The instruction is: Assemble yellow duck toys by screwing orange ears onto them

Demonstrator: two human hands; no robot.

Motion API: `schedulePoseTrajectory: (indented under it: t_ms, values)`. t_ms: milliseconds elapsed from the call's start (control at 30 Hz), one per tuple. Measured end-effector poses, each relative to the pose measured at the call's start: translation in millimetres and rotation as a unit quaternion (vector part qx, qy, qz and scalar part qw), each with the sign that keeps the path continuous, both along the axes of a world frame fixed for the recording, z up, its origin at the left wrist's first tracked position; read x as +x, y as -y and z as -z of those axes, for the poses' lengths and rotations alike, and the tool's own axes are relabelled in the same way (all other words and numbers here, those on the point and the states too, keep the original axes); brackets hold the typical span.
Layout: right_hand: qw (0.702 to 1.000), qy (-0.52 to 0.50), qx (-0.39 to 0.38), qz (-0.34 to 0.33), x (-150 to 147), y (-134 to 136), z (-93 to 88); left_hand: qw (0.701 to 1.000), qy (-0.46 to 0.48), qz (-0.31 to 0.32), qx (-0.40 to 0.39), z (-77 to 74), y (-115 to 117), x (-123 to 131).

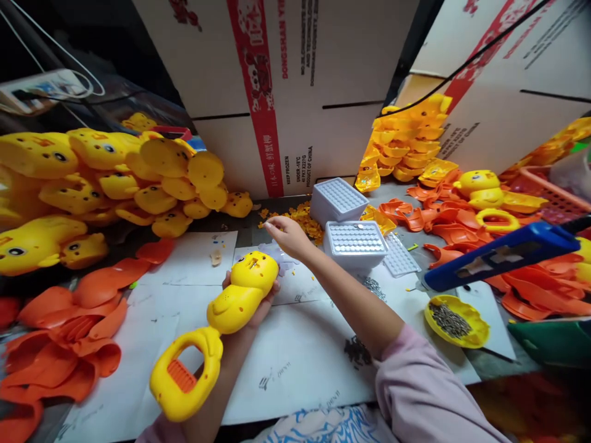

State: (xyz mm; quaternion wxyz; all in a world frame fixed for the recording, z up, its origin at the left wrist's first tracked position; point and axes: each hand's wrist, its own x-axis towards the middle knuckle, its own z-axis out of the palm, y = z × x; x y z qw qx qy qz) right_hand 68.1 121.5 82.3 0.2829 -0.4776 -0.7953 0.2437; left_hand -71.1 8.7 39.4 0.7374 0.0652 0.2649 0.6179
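A yellow duck-shaped plastic toy (242, 301) with a looped handle and an orange ribbed insert lies along my left forearm. My left hand (266, 307) supports it from beneath, fingers curled round its head end. Above the worktop, my right hand (289, 237) reaches past the duck's head with thumb and forefinger pinched together; anything between them is too small to make out. Close behind that hand lies a heap of small yellow parts (307, 216). Translucent pale pieces (287, 261) sit below it, partly hidden by the wrist.
Yellow duck shells (157, 166) are piled at left, orange shells (92, 307) below them. Pale blocks of round cells (357, 240) stand centre-right. A blue power screwdriver (503, 255) juts in above a yellow dish (475, 323) of screws. Cardboard boxes (323, 141) wall the back.
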Motion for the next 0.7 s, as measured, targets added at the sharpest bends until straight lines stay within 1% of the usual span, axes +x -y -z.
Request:
schedulePoseTrajectory:
  t_ms: [67,100,200,267,400,500,600,700]
  values:
    - [0.999,0.05,-0.014,0.01,-19,-28,13.7,1.0,0.008,-0.021,0.01,2.1,-7,0]
    - [0.997,0.074,-0.016,0.011,-27,-37,21.1,0.999,0.012,-0.03,0.01,2.2,-7,-2]
    - [0.99,0.136,-0.02,0.029,-48,-49,38.7,0.999,0.023,-0.049,-0.001,2.2,-5,-9]
    - [0.984,0.169,-0.033,0.052,-56,-50,43.8,0.998,0.027,-0.052,-0.011,3.2,-5,-10]
    - [0.972,0.205,-0.08,0.08,-57,-54,41.7,0.998,0.031,-0.043,-0.025,5.3,-9,-7]
    - [0.969,0.199,-0.119,0.082,-51,-57,36.1,0.999,0.023,-0.04,-0.022,4.7,-9,-5]
    - [0.975,0.153,-0.139,0.078,-42,-54,28.1,0.999,0.002,-0.044,-0.009,1.5,-7,-4]
    - [0.988,0.052,-0.13,0.067,-24,-37,16.6,0.999,-0.029,-0.037,0.002,-2.5,-4,-4]
